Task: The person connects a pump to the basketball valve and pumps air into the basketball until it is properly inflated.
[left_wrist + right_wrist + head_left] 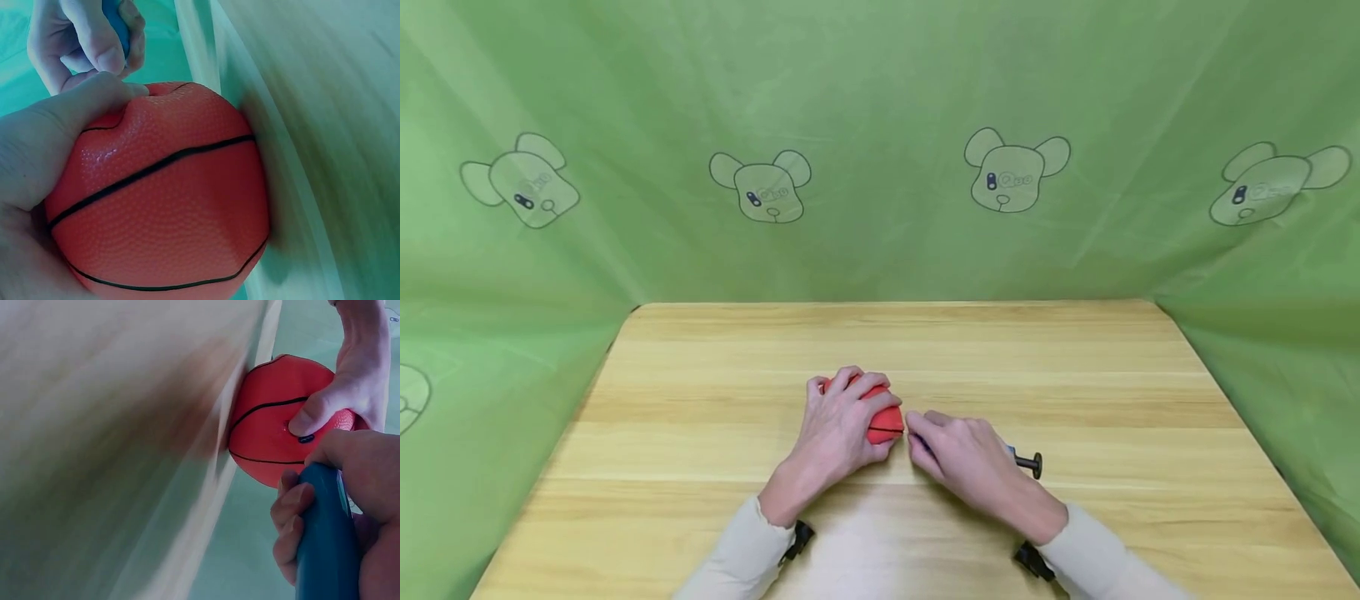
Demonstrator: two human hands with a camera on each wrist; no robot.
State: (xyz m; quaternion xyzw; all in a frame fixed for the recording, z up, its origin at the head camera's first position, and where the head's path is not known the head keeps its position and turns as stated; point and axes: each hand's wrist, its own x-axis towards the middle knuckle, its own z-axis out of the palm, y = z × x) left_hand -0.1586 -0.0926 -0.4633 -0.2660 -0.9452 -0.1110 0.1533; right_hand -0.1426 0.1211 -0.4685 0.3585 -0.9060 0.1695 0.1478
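Note:
A small red basketball [886, 423] with black lines rests on the table, its skin dented beside the thumb in the left wrist view. My left hand [842, 421] grips it from above, fingers spread over the far side and thumb pressing near a small black spot [305, 439]. Just to the right, my right hand [966, 458] wraps round the blue barrel of a hand pump [328, 531]. The pump's black handle [1036, 465] sticks out behind that hand, to the right. The pump's front end is hidden by the fingers, which are close beside the ball.
The wood-grain table [700, 350] spreads out on all sides of the hands. Green cloth [880, 250] printed with bear faces hangs behind it and along both sides. Black wrist cameras sit under both pale sleeves [741, 550].

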